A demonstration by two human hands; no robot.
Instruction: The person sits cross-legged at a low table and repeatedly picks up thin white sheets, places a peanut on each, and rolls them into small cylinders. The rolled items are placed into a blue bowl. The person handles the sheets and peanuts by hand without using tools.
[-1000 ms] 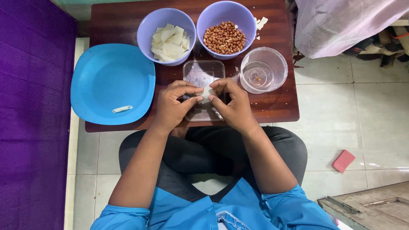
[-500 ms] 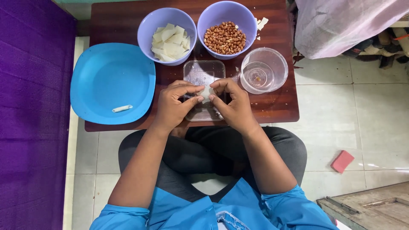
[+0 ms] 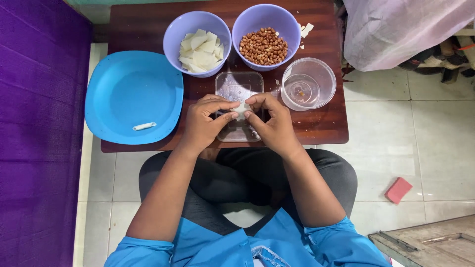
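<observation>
A small white square pastry wrapper (image 3: pixel 241 111) sits pinched between the fingertips of both hands, just above the clear rectangular plastic tray (image 3: pixel 239 85) on the dark wooden table (image 3: pixel 321 123). The left hand (image 3: pixel 205 123) has its grip closed on the wrapper's left edge with thumb and forefinger; the right hand (image 3: pixel 272 121) is closed on its right edge likewise. Against half a second earlier, both hands hold the same place and the wrapper looks folded slightly tighter. Beyond the tray stand a lilac bowl of white wrapper pieces (image 3: pixel 198 43) and a lilac bowl of peanuts (image 3: pixel 266 35); right of the tray, a clear round bowl (image 3: pixel 308 83); left of it, a blue plate (image 3: pixel 132 96) bearing one white rolled piece (image 3: pixel 144 126).
</observation>
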